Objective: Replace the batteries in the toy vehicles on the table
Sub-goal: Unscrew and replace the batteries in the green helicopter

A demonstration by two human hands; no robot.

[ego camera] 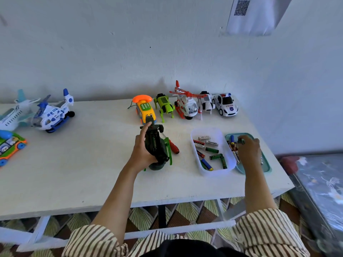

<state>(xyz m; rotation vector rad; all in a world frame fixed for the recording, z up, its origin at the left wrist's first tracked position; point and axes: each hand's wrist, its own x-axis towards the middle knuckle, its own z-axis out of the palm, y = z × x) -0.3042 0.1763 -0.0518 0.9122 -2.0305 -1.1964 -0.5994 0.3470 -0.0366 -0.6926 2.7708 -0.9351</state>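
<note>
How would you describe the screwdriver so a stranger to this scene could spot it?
On the white table, find the left hand holding a dark green toy near the middle. The screwdriver lies just right of that toy, before the white battery tray; it is the only tool, red-handled.

My right hand [248, 150] covers much of the teal tray [241, 168], so I cannot tell whether its fingers [247, 141] grip the small dark piece [241, 141] at their tips. The dark green toy [156, 145] in my left hand [142, 151] hides part of the screwdriver [174, 147]. The left edge cuts off the white plane [13, 114] and the green bus [9, 145]. Most labels on the batteries [211, 150] are too small to read.
</note>
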